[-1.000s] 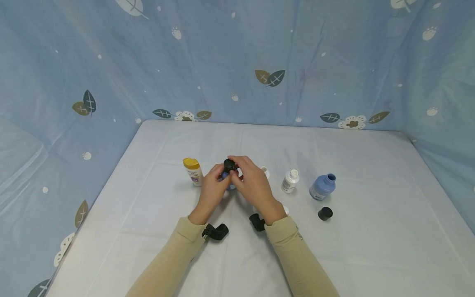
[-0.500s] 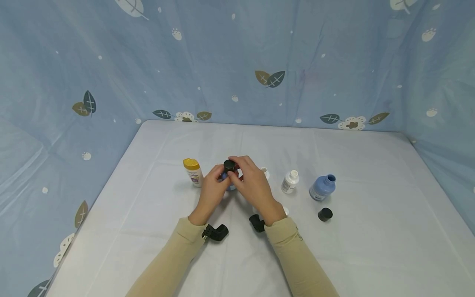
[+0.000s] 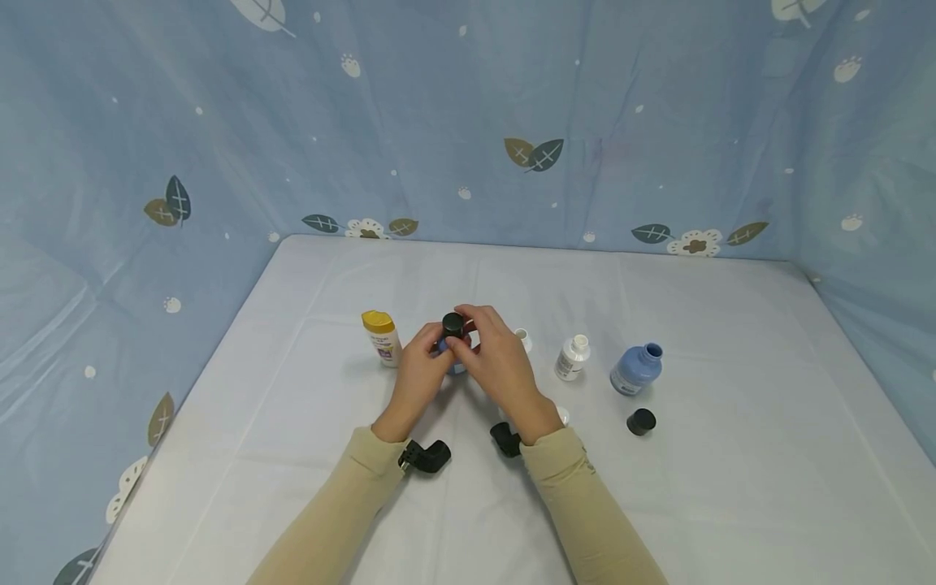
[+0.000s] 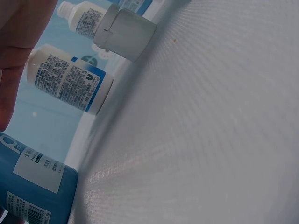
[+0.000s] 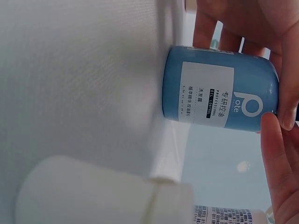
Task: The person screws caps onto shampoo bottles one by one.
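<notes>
Head view shows me the left hand (image 3: 419, 370) curled round a blue bottle (image 5: 210, 91) near mid-frame, the right hand (image 3: 504, 363) pinching the black cap (image 3: 452, 324) on top; whether it sits tight I cannot tell. Right of centre, another blue bottle (image 3: 635, 370) stands uncapped, a loose cap (image 3: 641, 422) below it in the frame, so I judge the cap work only part-way along. The gripped bottle's label (image 5: 206, 91) reads "Pote", "PROFESSIONAL OIL CONTROL" and "洗发露"; print on the white bottle (image 4: 70, 81), upper left in the left wrist view, is too small.
</notes>
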A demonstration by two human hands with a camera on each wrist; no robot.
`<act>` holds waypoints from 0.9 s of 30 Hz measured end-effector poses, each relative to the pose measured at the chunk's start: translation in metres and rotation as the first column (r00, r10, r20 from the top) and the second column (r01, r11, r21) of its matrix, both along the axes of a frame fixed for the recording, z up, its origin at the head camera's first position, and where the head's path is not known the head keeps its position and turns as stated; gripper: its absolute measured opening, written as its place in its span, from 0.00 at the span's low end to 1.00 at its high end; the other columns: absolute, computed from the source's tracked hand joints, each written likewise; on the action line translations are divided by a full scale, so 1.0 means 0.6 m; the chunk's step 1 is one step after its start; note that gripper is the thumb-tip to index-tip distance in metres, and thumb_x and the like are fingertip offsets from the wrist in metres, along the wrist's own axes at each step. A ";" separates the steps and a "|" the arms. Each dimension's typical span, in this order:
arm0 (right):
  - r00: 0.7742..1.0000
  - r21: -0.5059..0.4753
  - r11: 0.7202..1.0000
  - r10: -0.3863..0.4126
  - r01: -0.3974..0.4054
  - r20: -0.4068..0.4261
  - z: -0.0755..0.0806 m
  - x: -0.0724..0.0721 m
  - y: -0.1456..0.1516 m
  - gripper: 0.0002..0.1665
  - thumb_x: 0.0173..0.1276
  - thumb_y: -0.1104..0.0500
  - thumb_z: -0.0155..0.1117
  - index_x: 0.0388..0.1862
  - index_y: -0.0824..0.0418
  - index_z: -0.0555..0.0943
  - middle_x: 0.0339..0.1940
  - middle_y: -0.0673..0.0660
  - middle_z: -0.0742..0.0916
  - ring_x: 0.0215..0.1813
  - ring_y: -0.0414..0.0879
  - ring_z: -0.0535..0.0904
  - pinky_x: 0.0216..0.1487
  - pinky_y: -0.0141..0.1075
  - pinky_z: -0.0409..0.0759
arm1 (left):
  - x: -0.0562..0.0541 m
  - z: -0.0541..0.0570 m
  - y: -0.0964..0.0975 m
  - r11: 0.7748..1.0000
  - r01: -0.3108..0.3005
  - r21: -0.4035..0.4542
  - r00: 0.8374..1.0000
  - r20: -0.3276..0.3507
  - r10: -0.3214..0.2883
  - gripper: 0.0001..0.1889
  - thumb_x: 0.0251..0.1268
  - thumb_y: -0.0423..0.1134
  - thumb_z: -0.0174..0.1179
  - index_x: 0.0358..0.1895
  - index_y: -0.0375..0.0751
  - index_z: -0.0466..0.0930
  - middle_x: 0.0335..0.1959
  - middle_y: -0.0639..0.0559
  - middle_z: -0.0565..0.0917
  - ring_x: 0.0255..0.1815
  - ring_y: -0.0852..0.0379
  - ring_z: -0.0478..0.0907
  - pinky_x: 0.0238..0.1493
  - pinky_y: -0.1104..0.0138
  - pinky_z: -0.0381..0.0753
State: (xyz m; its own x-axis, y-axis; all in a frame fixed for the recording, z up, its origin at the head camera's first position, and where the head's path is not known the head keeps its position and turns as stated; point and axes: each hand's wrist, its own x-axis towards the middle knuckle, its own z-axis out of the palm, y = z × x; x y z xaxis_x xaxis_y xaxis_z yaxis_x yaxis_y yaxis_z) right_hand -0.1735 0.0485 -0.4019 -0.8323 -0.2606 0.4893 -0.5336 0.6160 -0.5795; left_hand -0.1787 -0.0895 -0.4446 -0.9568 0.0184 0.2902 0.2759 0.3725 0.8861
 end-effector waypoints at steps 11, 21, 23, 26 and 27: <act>0.998 0.078 0.996 0.047 -0.043 -0.048 -0.001 -0.004 0.006 0.27 0.62 0.58 0.55 0.62 0.55 0.67 0.51 0.50 0.77 0.35 0.42 0.75 0.30 0.29 0.72 | -0.003 -0.002 0.000 1.000 0.020 0.005 0.999 -0.041 -0.020 0.10 0.59 0.40 0.57 0.43 0.46 0.80 0.45 0.57 0.77 0.48 0.62 0.73 0.45 0.64 0.75; 0.996 0.046 0.998 0.049 -0.046 -0.072 -0.003 -0.003 0.005 0.22 0.63 0.62 0.52 0.58 0.54 0.71 0.50 0.50 0.77 0.39 0.39 0.75 0.34 0.28 0.74 | -0.003 -0.003 0.000 1.000 0.015 -0.005 0.998 -0.065 -0.016 0.10 0.60 0.40 0.56 0.43 0.45 0.80 0.44 0.58 0.77 0.46 0.63 0.73 0.44 0.65 0.75; 0.996 0.047 0.998 0.047 -0.044 -0.073 -0.002 -0.002 0.005 0.22 0.63 0.61 0.52 0.58 0.54 0.71 0.50 0.50 0.77 0.38 0.39 0.75 0.33 0.27 0.74 | -0.002 -0.003 0.000 1.000 0.016 -0.003 0.998 -0.059 -0.016 0.10 0.60 0.40 0.56 0.43 0.46 0.80 0.44 0.58 0.77 0.46 0.63 0.73 0.44 0.64 0.75; 0.996 0.050 0.998 0.047 -0.043 -0.071 -0.001 -0.001 0.005 0.21 0.64 0.59 0.54 0.57 0.54 0.72 0.49 0.50 0.77 0.36 0.38 0.74 0.33 0.27 0.74 | -0.002 -0.003 0.000 1.000 0.009 -0.005 0.999 -0.048 -0.009 0.10 0.61 0.42 0.55 0.44 0.46 0.80 0.44 0.58 0.78 0.46 0.63 0.73 0.44 0.64 0.75; 0.996 0.051 0.998 0.047 -0.043 -0.069 -0.001 -0.001 0.005 0.21 0.63 0.59 0.54 0.57 0.54 0.72 0.49 0.50 0.77 0.36 0.38 0.74 0.33 0.27 0.74 | -0.001 -0.002 0.000 1.000 0.005 -0.006 0.999 -0.042 -0.006 0.10 0.61 0.42 0.55 0.44 0.47 0.80 0.44 0.59 0.77 0.46 0.63 0.73 0.44 0.64 0.75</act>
State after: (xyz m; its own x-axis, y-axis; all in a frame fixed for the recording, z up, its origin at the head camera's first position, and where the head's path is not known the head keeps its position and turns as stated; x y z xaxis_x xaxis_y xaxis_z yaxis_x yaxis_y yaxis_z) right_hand -0.1743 0.0517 -0.4022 -0.7830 -0.3225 0.5319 -0.5998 0.6177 -0.5086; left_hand -0.1795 -0.0897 -0.4460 -0.9436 0.0255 0.3300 0.3149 0.3765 0.8713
